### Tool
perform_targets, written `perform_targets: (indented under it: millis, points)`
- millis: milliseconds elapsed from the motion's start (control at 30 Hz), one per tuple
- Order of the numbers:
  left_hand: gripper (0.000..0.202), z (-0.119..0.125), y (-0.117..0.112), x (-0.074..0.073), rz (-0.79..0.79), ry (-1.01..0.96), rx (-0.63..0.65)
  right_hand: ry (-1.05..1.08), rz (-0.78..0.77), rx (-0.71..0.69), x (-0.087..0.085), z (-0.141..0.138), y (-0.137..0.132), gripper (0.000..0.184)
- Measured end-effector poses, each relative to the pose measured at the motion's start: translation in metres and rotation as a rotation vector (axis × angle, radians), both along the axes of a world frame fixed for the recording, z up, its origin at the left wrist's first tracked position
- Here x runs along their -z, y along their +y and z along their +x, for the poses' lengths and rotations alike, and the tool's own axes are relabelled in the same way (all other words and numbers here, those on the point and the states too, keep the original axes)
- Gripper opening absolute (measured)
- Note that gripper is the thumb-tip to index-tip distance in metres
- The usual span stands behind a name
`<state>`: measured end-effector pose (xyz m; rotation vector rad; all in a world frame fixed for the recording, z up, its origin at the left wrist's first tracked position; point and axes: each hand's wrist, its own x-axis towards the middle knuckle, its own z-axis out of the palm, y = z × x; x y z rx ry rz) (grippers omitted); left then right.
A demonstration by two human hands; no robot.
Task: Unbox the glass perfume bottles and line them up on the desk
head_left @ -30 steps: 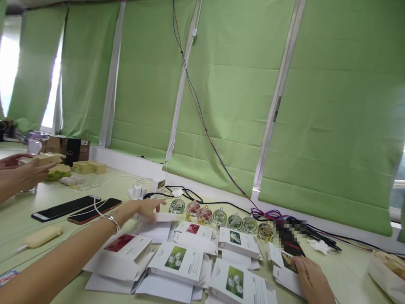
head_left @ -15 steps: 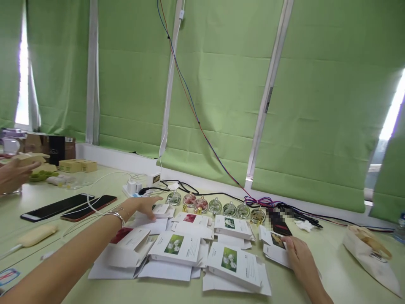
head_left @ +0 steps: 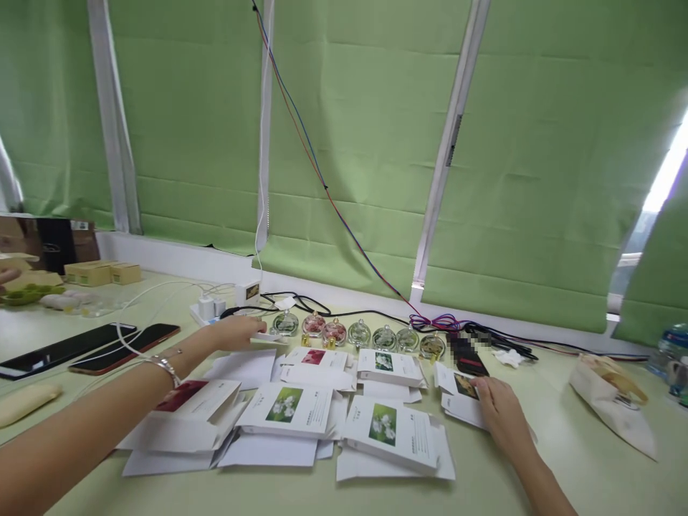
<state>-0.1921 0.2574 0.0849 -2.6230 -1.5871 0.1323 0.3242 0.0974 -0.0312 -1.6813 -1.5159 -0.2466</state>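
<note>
My left hand (head_left: 239, 331), with a bracelet at the wrist, is closed on a thin white box (head_left: 272, 337), seen almost edge-on above a white paper sheet (head_left: 244, 367). On the right, my right hand (head_left: 499, 405) grips the near edge of a white box with a yellow flower picture (head_left: 463, 387); its lower fingers are hidden. Between the hands lie white boxes with red pictures (head_left: 317, 360) and white-flower pictures (head_left: 387, 428), several resting on white sheets. Behind them stands a row of round glass bottles (head_left: 359, 333) with green, red and yellowish contents.
Two dark phones (head_left: 129, 347) and a cream oblong object (head_left: 29, 403) lie at left. A power strip with white plugs (head_left: 207, 308) and black cables (head_left: 478, 335) run along the wall. A cloth bag (head_left: 607, 401) sits at right. Another person's hand (head_left: 8, 274) shows at the far left.
My left hand has lifted the thin white box off the sheet beneath it. My right hand stays on its box. The view has turned slightly right, shifting the scene left.
</note>
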Motion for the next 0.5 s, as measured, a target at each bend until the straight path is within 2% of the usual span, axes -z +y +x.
perform_targets:
  millis: [133,200,267,300,367,433,500]
  points:
    - [0.048,0.012,-0.035,-0.039,0.206,0.052,-0.027,0.031,0.010,0.006,-0.007,-0.002,-0.005,0.050]
    - [0.049,0.023,-0.066,-0.058,0.309,0.013,0.006,0.051,0.018,0.010,-0.011,-0.002,-0.008,0.052]
    - [0.051,0.039,-0.106,-0.064,0.358,-0.065,0.012,0.057,0.029,0.016,-0.014,-0.003,-0.011,0.054]
    - [0.053,0.048,-0.129,-0.059,0.370,-0.112,0.040,0.058,0.035,0.019,-0.016,-0.004,-0.012,0.056]
    - [0.058,0.071,-0.178,-0.036,0.322,-0.186,0.135,0.061,0.042,0.024,-0.017,-0.006,-0.014,0.058]
    - [0.054,0.097,-0.222,0.000,0.188,-0.253,0.230,0.063,0.046,0.029,-0.017,-0.009,-0.017,0.059]
    - [0.051,0.123,-0.254,0.035,-0.025,-0.274,0.299,0.063,0.046,0.037,-0.018,-0.012,-0.021,0.060]
